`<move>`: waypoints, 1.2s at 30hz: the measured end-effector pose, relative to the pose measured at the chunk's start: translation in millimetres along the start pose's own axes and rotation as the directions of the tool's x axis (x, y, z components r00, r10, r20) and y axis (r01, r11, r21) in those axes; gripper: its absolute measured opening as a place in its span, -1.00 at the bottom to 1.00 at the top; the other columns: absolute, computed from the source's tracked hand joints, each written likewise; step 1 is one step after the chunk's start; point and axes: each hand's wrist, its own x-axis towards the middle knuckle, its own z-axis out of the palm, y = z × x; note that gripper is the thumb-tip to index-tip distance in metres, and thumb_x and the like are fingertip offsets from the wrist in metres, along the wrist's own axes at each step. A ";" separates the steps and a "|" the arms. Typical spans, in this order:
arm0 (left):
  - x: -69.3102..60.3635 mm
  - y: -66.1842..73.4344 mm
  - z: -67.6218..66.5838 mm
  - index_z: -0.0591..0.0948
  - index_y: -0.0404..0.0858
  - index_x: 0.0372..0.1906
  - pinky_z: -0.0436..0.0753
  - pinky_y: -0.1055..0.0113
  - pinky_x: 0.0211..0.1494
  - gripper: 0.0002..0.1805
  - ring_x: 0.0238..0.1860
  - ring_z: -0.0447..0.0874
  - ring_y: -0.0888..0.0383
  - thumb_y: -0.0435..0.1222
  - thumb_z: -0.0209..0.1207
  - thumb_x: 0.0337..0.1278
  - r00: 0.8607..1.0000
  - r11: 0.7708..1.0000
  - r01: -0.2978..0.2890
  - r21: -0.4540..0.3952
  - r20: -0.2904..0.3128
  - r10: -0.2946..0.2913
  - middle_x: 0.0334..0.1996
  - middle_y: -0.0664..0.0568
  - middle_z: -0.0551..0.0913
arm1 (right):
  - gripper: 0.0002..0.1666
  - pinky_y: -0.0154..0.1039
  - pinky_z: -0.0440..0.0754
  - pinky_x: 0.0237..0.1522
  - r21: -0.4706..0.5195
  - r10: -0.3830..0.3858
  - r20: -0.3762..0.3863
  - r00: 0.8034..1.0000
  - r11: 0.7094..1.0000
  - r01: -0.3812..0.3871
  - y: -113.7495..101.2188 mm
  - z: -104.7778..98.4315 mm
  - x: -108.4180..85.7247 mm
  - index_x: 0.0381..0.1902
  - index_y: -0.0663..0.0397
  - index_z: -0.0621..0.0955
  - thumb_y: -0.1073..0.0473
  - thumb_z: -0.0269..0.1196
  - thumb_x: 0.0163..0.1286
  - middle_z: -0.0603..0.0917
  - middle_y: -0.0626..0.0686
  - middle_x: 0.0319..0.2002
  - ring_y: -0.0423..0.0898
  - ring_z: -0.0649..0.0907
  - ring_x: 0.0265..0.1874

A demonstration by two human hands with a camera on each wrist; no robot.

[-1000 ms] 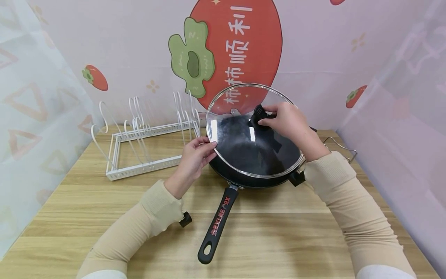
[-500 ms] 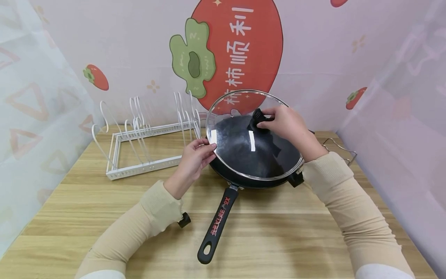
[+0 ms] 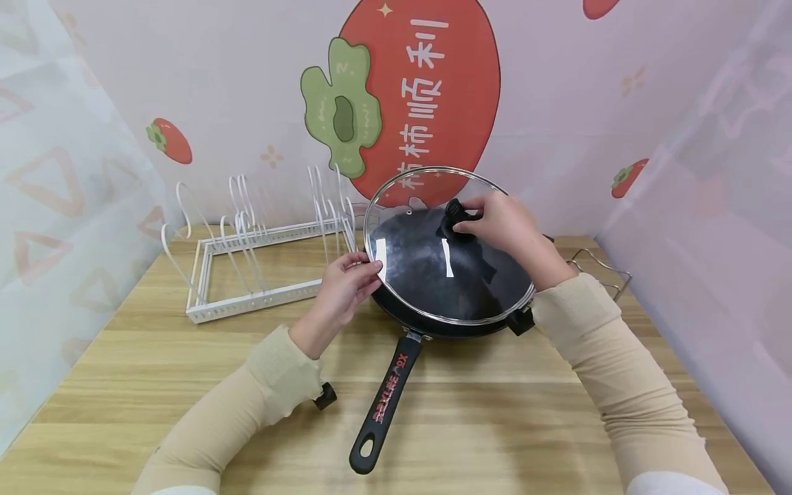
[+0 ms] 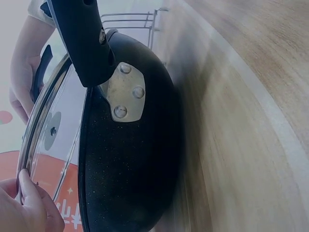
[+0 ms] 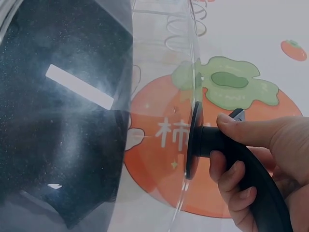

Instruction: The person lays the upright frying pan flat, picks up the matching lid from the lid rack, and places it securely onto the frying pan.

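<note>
A clear glass lid (image 3: 421, 275) with a steel rim is held tilted over a black frying pan (image 3: 427, 330), its far side raised. My right hand (image 3: 501, 220) grips the lid's black knob (image 5: 251, 179), fingers wrapped round it in the right wrist view. On the lid's left edge, my left hand (image 3: 349, 285) pinches the rim between thumb and fingers, as the left wrist view also shows. Toward the front points the pan's long black handle (image 3: 386, 405). In the left wrist view, a gap separates the lid's rim from the pan's edge there.
A white wire rack (image 3: 260, 297) with upright loops stands left of the pan on the wooden table (image 3: 297, 454). At the right, a metal wire stand (image 3: 600, 265) is partly hidden behind my right arm. Printed cloth walls (image 3: 235, 82) close off the back and sides.
The lid's raised far side has come down toward the pan, and my right hand has lowered with the knob. My left hand keeps its pinch on the rim, nearly unmoved.
</note>
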 end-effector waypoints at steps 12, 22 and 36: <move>1.5 -5.5 -3.5 0.44 -0.33 -0.12 0.69 0.49 -0.31 -0.83 -0.50 0.64 0.29 -0.58 0.15 0.34 1.000 1.000 0.008 0.001 -0.010 -0.008 -0.44 0.07 0.63 | -0.42 0.08 0.55 0.06 0.010 -0.005 0.025 1.000 1.000 0.004 0.8 5.4 0.4 0.31 0.14 0.61 0.10 0.38 0.38 0.68 0.22 0.16 0.13 0.61 0.09; 0.4 -4.0 -3.1 0.43 -0.34 -0.10 0.69 0.50 -0.33 -0.82 -0.52 0.63 0.28 -0.57 0.16 0.36 0.999 1.000 0.023 0.003 -0.029 -0.023 -0.44 0.06 0.61 | -0.42 0.04 0.54 -0.04 -0.008 0.001 0.046 0.999 1.000 -0.001 -2.9 5.1 3.4 0.33 0.11 0.60 0.08 0.38 0.39 0.70 0.20 0.14 0.10 0.62 0.01; 0.0 -6.6 -6.8 0.43 -0.29 -0.13 0.68 0.51 -0.34 -0.81 -0.53 0.62 0.29 -0.57 0.16 0.36 0.999 1.000 0.023 -0.010 -0.041 -0.023 -0.45 0.07 0.61 | -0.40 0.04 0.52 0.01 0.002 -0.005 0.067 0.998 1.000 0.005 -3.5 10.6 8.4 0.32 0.17 0.59 0.09 0.40 0.38 0.68 0.19 0.18 0.09 0.60 0.06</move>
